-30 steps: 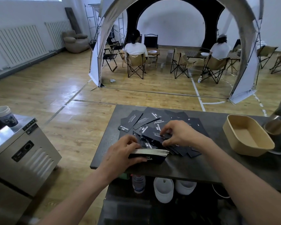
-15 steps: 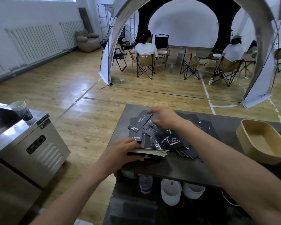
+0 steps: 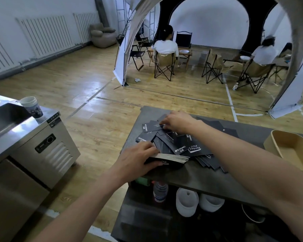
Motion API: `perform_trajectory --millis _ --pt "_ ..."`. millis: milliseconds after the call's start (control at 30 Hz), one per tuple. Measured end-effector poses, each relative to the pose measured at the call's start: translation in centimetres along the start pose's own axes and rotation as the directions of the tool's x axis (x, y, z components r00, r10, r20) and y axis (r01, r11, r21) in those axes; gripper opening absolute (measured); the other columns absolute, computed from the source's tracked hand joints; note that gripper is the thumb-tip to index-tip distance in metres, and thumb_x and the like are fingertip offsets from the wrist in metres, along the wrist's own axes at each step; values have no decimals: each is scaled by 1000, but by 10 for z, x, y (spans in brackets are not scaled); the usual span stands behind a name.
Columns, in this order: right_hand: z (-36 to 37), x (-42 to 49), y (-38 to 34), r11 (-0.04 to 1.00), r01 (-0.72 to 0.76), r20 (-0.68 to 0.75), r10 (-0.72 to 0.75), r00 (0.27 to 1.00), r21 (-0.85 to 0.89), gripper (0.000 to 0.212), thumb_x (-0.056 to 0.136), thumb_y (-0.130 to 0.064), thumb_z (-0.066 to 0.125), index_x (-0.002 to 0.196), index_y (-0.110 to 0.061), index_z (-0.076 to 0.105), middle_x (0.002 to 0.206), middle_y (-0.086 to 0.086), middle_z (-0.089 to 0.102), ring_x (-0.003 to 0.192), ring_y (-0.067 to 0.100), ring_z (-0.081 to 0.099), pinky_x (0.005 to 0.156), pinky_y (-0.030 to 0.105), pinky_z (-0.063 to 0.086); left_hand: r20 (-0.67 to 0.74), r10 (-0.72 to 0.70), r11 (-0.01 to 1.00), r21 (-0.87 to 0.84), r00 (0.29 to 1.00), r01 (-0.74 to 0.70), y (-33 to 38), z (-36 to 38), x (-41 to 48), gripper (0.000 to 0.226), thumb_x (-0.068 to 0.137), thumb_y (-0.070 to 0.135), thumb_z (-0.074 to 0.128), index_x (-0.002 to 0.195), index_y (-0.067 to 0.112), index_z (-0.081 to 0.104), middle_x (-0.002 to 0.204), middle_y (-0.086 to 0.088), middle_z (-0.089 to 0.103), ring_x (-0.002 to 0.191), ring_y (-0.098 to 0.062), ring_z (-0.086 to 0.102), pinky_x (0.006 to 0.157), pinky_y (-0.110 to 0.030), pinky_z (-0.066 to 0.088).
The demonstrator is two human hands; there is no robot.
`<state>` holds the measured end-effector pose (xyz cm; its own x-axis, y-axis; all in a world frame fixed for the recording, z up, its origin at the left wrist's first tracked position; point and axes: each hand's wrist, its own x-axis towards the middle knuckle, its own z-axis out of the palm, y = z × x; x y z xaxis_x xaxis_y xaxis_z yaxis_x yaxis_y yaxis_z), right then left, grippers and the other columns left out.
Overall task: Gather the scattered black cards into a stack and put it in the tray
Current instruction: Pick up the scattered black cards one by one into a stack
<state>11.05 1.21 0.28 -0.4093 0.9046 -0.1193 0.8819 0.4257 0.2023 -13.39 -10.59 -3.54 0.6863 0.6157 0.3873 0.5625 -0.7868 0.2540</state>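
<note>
Several black cards [image 3: 180,145] with white print lie scattered on the dark table [image 3: 208,179]. My left hand [image 3: 136,159] grips a gathered stack of cards [image 3: 170,158] near the table's front left edge. My right hand [image 3: 178,122] reaches across to the far left of the pile, its fingers pinching a loose card [image 3: 152,126] there. The tan tray [image 3: 290,149] stands at the table's right end, holding nothing that I can see. More cards lie partly hidden under my right forearm.
A steel counter [image 3: 30,137] with a paper cup [image 3: 31,106] stands to the left. Under the table sit a bottle [image 3: 160,192] and white containers [image 3: 187,201]. Beyond, two people sit on folding chairs under a tent arch [image 3: 129,41].
My right hand moved from the pile's near middle to its far left edge and pinched a card there. My left hand kept hold of the stack. The view swung left.
</note>
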Motion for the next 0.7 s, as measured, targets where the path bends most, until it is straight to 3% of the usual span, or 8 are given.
perform_trajectory --millis 133,233,300,367,433,500,600,700 --pt "13 -28 -1 992 47 -318 -82 945 -115 26 103 -25 45 91 -18 66 89 2 75 88 25 71 83 40 54 -43 -6 1000 1 999 6 1 0 -1 37 93 55 61 110 21 62 153 -2 37 137 -21 42 93 -41 54" --pt "-1 -67 -15 980 152 -512 -196 836 -126 38 106 -29 40 89 -18 71 91 -2 78 92 17 74 90 37 55 -86 -11 1000 28 996 13 3 -1 -1 37 91 51 68 108 19 62 166 -10 13 155 -27 10 119 -44 31" --pt "-19 -94 -29 975 221 -416 -204 886 -7 43 104 -40 36 94 -23 74 91 -7 77 89 14 72 84 36 57 -106 -32 999 26 994 35 2 -1 -2 38 90 51 68 109 19 59 167 -11 9 156 -27 5 122 -43 21" --pt "-33 -111 -39 955 197 -250 -139 958 223 36 99 -44 45 96 -27 76 88 -9 75 83 12 69 74 34 56 -92 -69 997 -35 993 66 0 0 -3 40 90 52 67 110 22 51 162 -5 26 149 -23 28 117 -39 32" --pt "-42 -113 -39 846 116 -81 -87 993 521 30 98 -42 55 87 -26 77 79 -11 74 72 5 67 68 29 55 -40 -134 984 -126 990 128 1 -3 -6 40 89 54 67 107 28 41 130 4 56 111 -13 57 92 -34 50" --pt "-48 -99 -36 705 31 10 -55 998 709 31 100 -41 58 83 -24 78 78 -11 76 71 1 69 70 22 55 -1 -172 970 -178 985 169 3 -5 -9 42 89 56 66 105 32 35 97 8 61 78 -10 59 67 -30 50" --pt "-38 -59 -32 759 -8 -64 66 996 651 25 93 -38 69 113 -24 75 112 -8 76 103 7 70 96 31 54 -3 -132 975 -178 991 129 5 -7 -11 52 88 53 68 126 30 41 100 9 62 83 -6 61 71 -24 51" --pt "-22 -31 -47 903 -5 36 -11 999 430 56 87 -33 75 141 -28 57 149 -3 54 140 16 46 113 33 37 -13 -18 999 -35 1000 18 2 -7 -7 43 93 54 61 128 29 56 105 9 60 94 -7 56 73 -23 47"
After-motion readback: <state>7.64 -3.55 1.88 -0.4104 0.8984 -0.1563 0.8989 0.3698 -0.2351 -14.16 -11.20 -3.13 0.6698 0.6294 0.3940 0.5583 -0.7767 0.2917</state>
